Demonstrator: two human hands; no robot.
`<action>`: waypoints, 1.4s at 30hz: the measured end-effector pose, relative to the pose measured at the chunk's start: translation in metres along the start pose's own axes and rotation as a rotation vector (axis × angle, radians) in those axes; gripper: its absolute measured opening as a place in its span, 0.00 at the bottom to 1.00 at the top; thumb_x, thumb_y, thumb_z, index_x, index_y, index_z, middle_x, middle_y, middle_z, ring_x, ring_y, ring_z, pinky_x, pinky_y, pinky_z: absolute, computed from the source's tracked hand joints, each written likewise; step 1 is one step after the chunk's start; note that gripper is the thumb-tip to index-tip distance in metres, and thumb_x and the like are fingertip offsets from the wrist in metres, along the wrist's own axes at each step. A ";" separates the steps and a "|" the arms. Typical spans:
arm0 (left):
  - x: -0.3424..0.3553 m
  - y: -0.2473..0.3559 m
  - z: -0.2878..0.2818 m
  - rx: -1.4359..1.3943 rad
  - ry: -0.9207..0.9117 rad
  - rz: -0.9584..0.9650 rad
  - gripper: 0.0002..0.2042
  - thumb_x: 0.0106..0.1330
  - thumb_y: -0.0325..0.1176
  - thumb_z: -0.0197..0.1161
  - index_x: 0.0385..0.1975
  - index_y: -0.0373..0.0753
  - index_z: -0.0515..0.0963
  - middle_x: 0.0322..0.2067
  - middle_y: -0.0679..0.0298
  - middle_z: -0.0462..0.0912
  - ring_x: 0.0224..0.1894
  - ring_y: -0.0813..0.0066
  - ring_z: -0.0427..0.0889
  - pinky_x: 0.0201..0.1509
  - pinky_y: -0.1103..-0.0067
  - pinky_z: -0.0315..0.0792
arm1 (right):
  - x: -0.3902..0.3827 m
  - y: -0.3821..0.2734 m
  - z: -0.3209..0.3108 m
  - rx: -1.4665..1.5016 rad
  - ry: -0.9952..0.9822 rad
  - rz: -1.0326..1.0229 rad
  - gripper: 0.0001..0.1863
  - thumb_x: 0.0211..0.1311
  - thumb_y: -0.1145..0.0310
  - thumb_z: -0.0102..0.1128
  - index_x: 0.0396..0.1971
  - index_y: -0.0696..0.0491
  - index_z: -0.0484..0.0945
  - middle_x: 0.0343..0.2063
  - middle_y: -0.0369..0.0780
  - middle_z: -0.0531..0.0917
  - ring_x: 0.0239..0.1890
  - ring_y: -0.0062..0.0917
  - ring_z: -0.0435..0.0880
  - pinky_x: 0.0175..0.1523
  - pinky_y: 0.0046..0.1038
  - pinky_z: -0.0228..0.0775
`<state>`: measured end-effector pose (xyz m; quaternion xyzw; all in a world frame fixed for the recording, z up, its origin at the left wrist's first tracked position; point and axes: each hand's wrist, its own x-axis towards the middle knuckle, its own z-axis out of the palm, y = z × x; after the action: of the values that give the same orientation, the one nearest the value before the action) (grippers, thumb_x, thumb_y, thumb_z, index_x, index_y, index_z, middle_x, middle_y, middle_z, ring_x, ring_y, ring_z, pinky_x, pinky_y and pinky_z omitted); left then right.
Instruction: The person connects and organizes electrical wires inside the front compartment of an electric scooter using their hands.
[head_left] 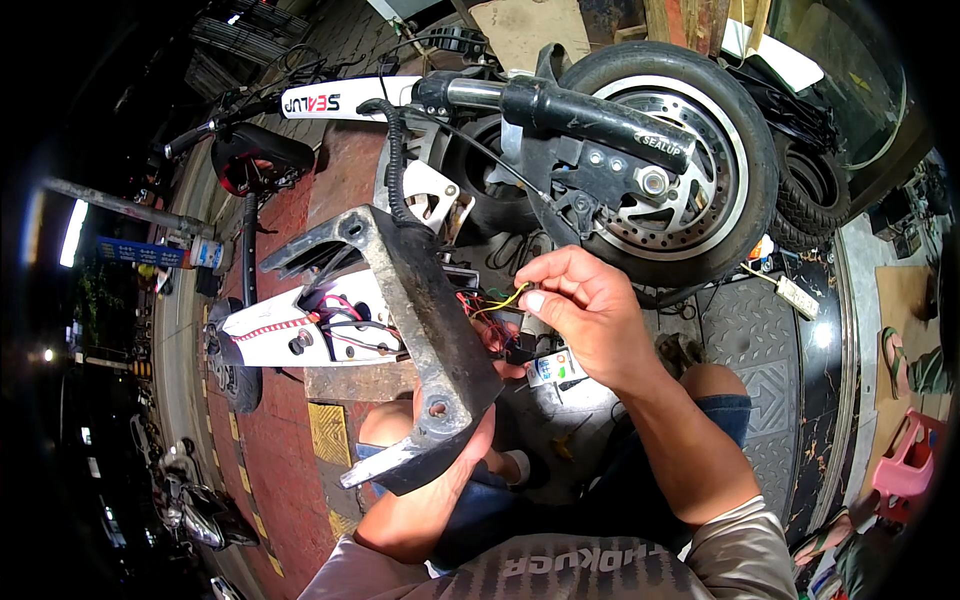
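Note:
My right hand [597,318] pinches the end of a thin yellow wire [508,302] between thumb and fingertips. Red and green wires run beside it from behind a scuffed black angular cover [425,310]. That cover stands tilted in front of my left hand [478,438] and hides most of it. Some of the left fingers show curled beside the wires, but what they grip is hidden. Left of the cover lies the white body of an electric scooter [350,318], opened, with pink, red and black wires inside. A small white labelled box [550,369] sits below the wires.
The scooter's large front wheel [745,110] with a brake disc lies at the top, its white stem [370,97] reaching left. Loose tyres [808,185] are stacked at the right. A pink stool [908,455] and another person's sandalled foot [897,362] are far right. A motorcycle [205,510] stands lower left.

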<state>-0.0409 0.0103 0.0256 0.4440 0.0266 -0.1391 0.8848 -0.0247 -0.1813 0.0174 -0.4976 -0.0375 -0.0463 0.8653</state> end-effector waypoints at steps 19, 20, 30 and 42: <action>0.000 0.003 0.005 0.019 -0.016 0.016 0.19 0.76 0.42 0.59 0.57 0.35 0.74 0.46 0.56 0.80 0.57 0.49 0.80 0.43 0.59 0.85 | -0.001 -0.006 0.008 0.049 0.244 -0.149 0.06 0.72 0.78 0.63 0.45 0.59 0.81 0.36 0.36 0.85 0.37 0.16 0.83 0.44 0.21 0.78; 0.001 0.003 0.005 0.008 -0.018 0.012 0.19 0.76 0.42 0.59 0.57 0.35 0.75 0.45 0.56 0.80 0.57 0.48 0.80 0.42 0.59 0.85 | -0.001 -0.006 0.008 0.048 0.239 -0.150 0.06 0.72 0.78 0.63 0.45 0.59 0.81 0.36 0.36 0.85 0.36 0.16 0.83 0.44 0.21 0.77; 0.000 0.002 0.006 0.025 -0.009 0.018 0.20 0.76 0.44 0.59 0.58 0.35 0.74 0.45 0.56 0.80 0.57 0.48 0.80 0.42 0.59 0.85 | -0.002 -0.004 0.008 0.003 0.234 -0.165 0.06 0.70 0.79 0.64 0.44 0.58 0.81 0.35 0.33 0.84 0.34 0.13 0.80 0.41 0.20 0.76; -0.003 0.000 -0.001 0.031 0.046 0.032 0.20 0.76 0.42 0.60 0.59 0.35 0.75 0.48 0.55 0.81 0.55 0.57 0.81 0.47 0.59 0.85 | -0.019 -0.010 -0.005 -0.337 0.166 -0.030 0.10 0.65 0.73 0.71 0.35 0.57 0.75 0.25 0.32 0.82 0.28 0.11 0.76 0.34 0.20 0.70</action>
<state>-0.0438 0.0118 0.0261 0.4609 0.0374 -0.1149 0.8792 -0.0444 -0.1904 0.0214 -0.6293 0.0346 -0.1058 0.7692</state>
